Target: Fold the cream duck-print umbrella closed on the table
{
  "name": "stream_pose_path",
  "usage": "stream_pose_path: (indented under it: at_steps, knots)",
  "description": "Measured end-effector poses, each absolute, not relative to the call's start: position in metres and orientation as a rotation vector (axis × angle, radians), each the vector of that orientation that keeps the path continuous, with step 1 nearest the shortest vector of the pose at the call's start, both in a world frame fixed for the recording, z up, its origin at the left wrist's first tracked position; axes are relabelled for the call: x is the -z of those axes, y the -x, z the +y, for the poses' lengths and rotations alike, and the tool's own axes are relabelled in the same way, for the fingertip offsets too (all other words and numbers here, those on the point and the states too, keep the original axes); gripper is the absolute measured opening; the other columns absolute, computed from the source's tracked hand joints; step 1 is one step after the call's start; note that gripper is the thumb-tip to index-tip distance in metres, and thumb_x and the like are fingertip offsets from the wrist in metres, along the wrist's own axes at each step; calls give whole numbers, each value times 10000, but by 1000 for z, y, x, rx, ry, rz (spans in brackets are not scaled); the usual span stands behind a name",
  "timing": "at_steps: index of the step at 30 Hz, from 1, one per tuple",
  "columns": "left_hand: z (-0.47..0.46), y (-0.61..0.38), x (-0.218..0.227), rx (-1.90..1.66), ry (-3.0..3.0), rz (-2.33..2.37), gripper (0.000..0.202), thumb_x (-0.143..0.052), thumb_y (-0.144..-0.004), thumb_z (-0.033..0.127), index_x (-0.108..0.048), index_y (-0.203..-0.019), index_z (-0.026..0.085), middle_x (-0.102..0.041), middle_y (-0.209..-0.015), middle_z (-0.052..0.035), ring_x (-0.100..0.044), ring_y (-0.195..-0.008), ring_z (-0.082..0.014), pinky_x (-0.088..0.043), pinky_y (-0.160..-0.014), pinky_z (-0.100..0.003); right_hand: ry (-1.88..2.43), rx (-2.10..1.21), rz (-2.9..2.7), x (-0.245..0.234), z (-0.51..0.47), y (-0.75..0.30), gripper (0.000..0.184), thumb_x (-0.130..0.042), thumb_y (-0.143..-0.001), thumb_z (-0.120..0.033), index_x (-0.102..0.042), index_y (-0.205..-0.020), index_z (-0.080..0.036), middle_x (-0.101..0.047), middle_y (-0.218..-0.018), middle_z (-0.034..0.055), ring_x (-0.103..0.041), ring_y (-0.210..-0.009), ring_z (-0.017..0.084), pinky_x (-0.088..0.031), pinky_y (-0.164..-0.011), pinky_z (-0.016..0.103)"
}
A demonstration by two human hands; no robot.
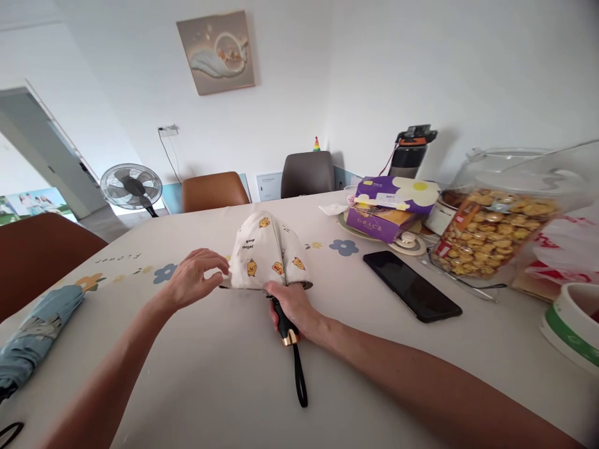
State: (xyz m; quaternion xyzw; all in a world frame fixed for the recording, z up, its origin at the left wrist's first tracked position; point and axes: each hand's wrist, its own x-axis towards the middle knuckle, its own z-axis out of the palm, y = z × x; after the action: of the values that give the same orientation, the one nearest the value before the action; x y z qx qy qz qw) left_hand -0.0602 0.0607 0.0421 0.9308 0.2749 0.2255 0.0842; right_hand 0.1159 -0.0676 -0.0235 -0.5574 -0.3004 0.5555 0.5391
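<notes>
A cream folding umbrella [266, 252] with yellow duck prints lies in front of me, its canopy loosely gathered and pointing away. My right hand [294, 307] is closed round the black handle and the canopy's lower edge. From the handle's gold-coloured end a black wrist strap [300, 377] hangs toward me. My left hand [199, 277] is beside the canopy's left edge, fingers curved and apart, with nothing held; whether its fingertips touch the fabric I cannot tell. At far left lies a blue folded umbrella [40, 333].
Right of the umbrella lies a black phone [412, 284]. Behind it are a purple box [374, 223], a dark bottle [410, 153], a clear jar of snacks [496, 218] and glasses [468, 287]. A white and green roll-like object [568, 324] sits at the right edge. Chairs [214, 190] surround the table.
</notes>
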Motion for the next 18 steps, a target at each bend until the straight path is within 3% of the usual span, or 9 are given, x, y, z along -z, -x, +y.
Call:
stream_pose_path:
  at_steps: [4, 8, 11, 14, 18]
  knots:
    - [45, 49, -43, -829, -2485, 905, 227, -484, -800, 346, -655, -908, 241, -642, -1078, -33, -563, -1052, -219, -489, -825, -325, 1323, -1348, -748, 21, -69, -113, 184, -505, -768, -287, -438, -625, -194, -466, -347, -22, -409, -271, 111, -360, -267, 219]
    - [23, 22, -27, -1126, -2492, 750, 225, -465, -841, 285, -623, -981, 206, -636, -1080, -52, -575, -1035, -185, -460, -920, -341, 1323, -1329, -765, 19, -69, -110, 154, -539, -751, -277, -447, -655, -201, -443, -338, -40, -421, -276, 118, -362, -270, 218]
    - [14, 4, -10, -1206, -2658, 587, 260, -433, -873, 244, -601, -1067, 200, -610, -1158, -67, -506, -1154, -194, -401, -1009, -388, 1306, -1311, -785, 19, -69, -109, 184, -550, -746, -308, -453, -633, -201, -448, -341, -35, -430, -279, 117, -353, -269, 212]
    - [16, -8, 5, -1133, -2693, 617, 379, -399, -901, 269, -497, -1255, 176, -445, -1378, -97, -310, -1333, -216, -274, -1102, -441, 1313, -1326, -824, 21, -69, -109, 213, -516, -756, -323, -465, -598, -190, -463, -341, -18, -427, -277, 115, -358, -274, 214]
    - [28, -22, 12, -1127, -2435, 834, 559, -423, -884, 333, -300, -1405, 169, -182, -1514, -107, -89, -1404, -227, -149, -1139, -450, 1278, -1318, -880, 24, -69, -109, 115, -498, -730, -250, -466, -637, -189, -472, -357, -33, -438, -295, 113, -378, -294, 208]
